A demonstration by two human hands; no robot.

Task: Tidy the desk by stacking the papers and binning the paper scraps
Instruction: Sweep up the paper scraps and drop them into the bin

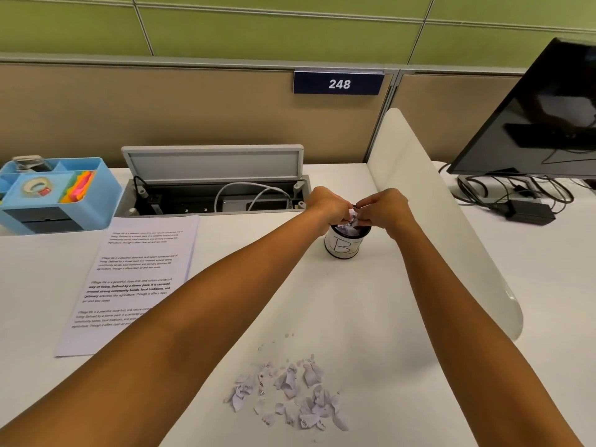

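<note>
Small bin [345,245] mid-desk, scraps already inside. Both hands meet over its mouth: left hand [332,206] and right hand [383,209] pinching crumpled scraps [353,217], likely dropping them in. Scrap pile [287,391] remains near; papers [135,279] stacked left. Next: release, reach back near for the rest.

Bright, even light from overhead leaves only faint, soft shadows on the white desk [371,301]. The dark monitor [532,124] carries dim reflections. Wide-angle distortion bows the partition [161,108] lines and stretches the forearms at the bottom edge. Fine print is slightly soft.
</note>
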